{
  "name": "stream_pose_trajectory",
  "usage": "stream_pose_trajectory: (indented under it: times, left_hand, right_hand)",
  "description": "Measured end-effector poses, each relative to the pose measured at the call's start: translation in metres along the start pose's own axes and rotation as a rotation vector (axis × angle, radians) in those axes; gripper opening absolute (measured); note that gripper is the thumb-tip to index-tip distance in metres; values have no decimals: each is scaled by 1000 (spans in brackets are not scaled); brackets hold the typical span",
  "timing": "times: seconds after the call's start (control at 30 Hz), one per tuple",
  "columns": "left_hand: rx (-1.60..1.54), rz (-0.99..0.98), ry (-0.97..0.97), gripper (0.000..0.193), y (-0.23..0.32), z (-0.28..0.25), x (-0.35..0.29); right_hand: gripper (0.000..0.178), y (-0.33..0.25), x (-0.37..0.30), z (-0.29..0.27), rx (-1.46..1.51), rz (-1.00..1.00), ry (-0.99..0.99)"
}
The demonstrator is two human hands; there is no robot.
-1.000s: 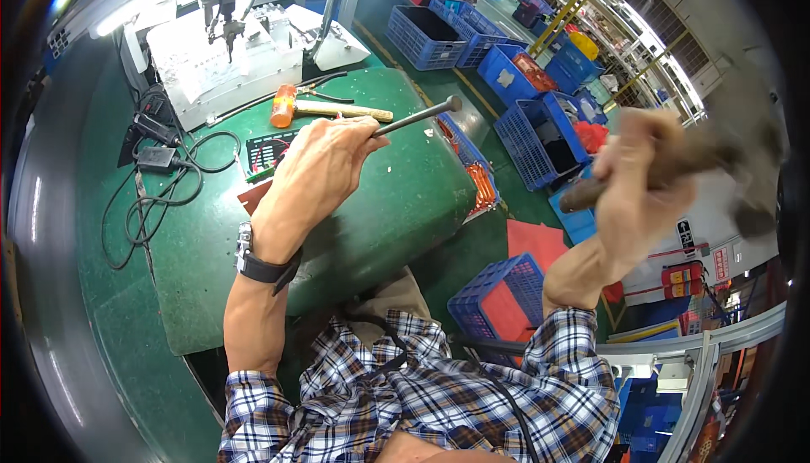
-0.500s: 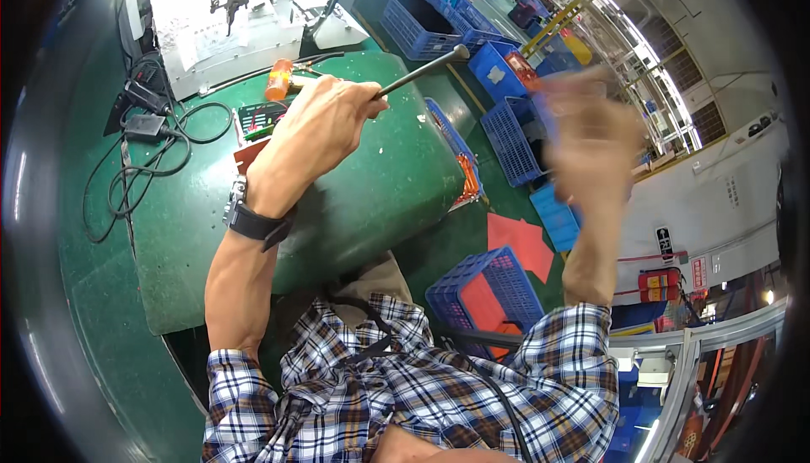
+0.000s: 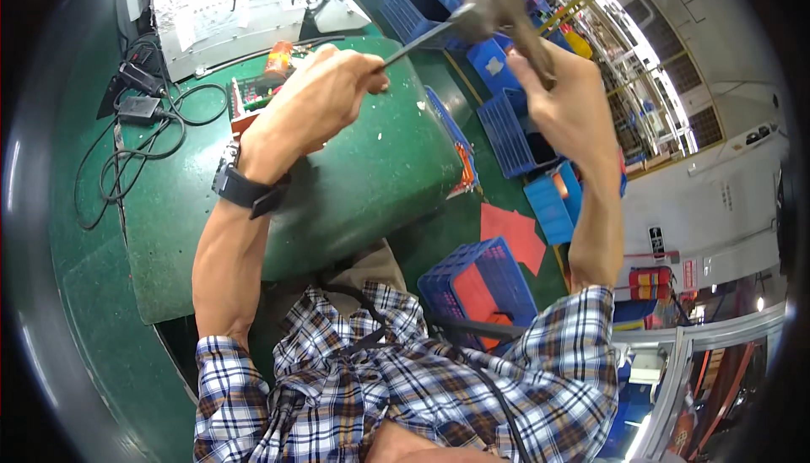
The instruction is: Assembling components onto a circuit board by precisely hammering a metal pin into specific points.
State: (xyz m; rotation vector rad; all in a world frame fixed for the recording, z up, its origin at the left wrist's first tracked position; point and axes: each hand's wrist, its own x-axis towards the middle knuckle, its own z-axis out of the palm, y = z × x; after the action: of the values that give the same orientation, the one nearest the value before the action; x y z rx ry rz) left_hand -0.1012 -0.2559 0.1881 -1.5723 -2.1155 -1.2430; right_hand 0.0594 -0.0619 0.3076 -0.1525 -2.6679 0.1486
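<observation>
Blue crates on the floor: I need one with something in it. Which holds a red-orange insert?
The blue crate nearest the person, just below the green bench: a red-orange panel lies inside. The open ones farther off show dark interiors.

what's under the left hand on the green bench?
Under the left hand the green bench shows bare mat, a green circuit board and an orange-headed mallet. The hand covers the mallet's handle and part of the board. It grips a thin metal rod.

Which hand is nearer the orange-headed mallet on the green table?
Left. The left hand is above the green table, just right of the orange-headed mallet. The right hand is off the table, over the blue crates.
</observation>
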Motion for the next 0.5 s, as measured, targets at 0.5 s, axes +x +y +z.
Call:
stream_pose_trajectory:
  times: [0.5]
  left_hand:
    - [-1,21,6,16,-12,4,-4]
  right_hand:
    - [20,12,21,-44,161,-86,170]
